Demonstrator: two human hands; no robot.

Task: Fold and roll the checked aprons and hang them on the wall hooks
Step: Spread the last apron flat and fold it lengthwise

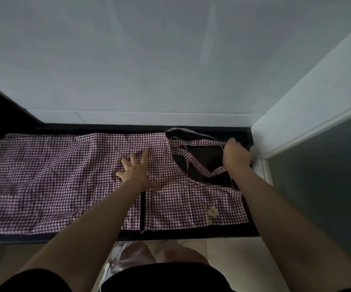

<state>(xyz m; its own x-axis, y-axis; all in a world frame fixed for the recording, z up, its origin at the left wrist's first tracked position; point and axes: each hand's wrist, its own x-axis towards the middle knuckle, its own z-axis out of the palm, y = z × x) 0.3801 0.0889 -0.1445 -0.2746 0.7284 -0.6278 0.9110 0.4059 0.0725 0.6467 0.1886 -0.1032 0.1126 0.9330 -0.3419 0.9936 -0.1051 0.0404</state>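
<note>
While my left hand (137, 173) is pressing flat, fingers spread, on the apron (65, 175) | my right hand (235, 153) is gripping its straps (197, 163) | cloth is stretching lengthwise leftward from both hands, left nearer.

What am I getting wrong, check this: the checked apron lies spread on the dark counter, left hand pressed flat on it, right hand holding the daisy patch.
The right hand is the error. In the head view it grips the apron's straps at the far right end, not the daisy patch, which lies untouched near the front edge. The rest holds: the checked apron lies spread on the dark counter, left hand flat.
</note>
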